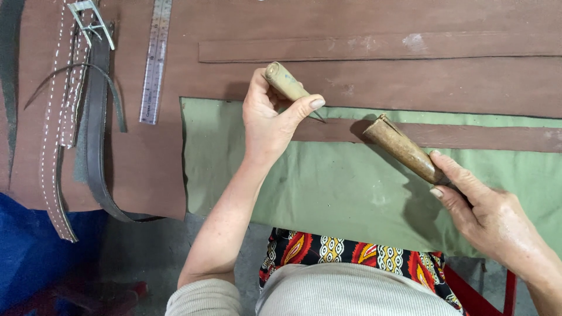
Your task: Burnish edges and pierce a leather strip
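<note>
Hands were both closed on tools above the work. The left hand (270, 120) gripped a wooden-handled awl (287, 83) between thumb and fingers, its thin dark point angled down onto the narrow brown leather strip (445, 136). The right hand (480, 210) was wrapped around the lower end of a tapered wooden mallet (403, 149), whose blunt head hung just above the same strip, near the awl's point but apart from it.

The strip lay flat across the green mat (328, 181), which rested on a large brown leather sheet (374, 82). A second long strip (374, 47) lay farther back on that sheet.

The strip was judged light, thin and flexible, likely to shift or buckle unless held flat; it would best be taken near an end or pressed down close to the working point. The awl's handle looked smooth and worn, so a firm grip low on the handle would suit.

At the left lay a steel ruler (154, 61), stitched belts (58, 146) and a metal buckle (89, 20).
</note>
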